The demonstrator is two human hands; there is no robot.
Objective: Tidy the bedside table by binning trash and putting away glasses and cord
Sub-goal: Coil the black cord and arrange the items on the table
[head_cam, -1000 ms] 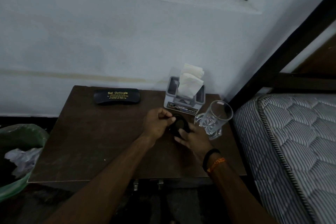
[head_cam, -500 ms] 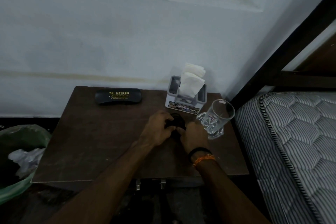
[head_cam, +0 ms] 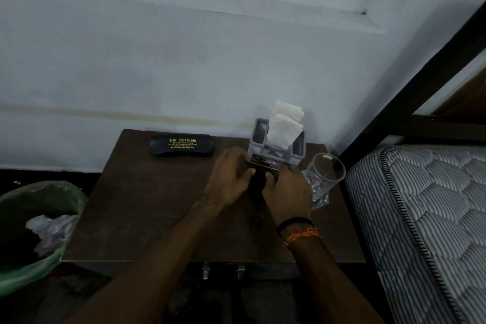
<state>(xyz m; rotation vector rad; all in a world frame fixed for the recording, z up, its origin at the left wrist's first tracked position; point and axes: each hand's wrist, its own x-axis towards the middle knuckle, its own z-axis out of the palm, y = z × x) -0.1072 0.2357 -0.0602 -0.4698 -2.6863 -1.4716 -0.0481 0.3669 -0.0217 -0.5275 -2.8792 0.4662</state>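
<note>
Holding a small dark bundle, probably the cord point(head_cam: 256, 184), between them, both hands work at the far right part of the table point(head_cam: 147, 213), just in front of the holder point(head_cam: 276, 151) with white tissues point(head_cam: 282, 129). The left hand point(head_cam: 227, 181) has its fingers curled around the left side of the cord, and the right hand point(head_cam: 288, 192) presses its fingers on the right side; so both seem to grasp it, although the bundle is mostly hidden and I cannot tell how firm the grip is. The glasses case point(head_cam: 181, 145) lies closed at the far edge, left of the holder and well apart from the hands. The bin point(head_cam: 39, 231) stands on the floor at the left with some crumpled trash inside. I think the main risk is the glass point(head_cam: 324, 179), which stands just beside the right hand, near the right edge of the table. If the right hand or wrist swings outward while it lifts the cord, it could knock the glass over or push it off toward the bed point(head_cam: 420, 218). A loose end of the cord could also catch the holder and pull it down. If the coil is not tight, it may open again when one hand lets go.
</note>
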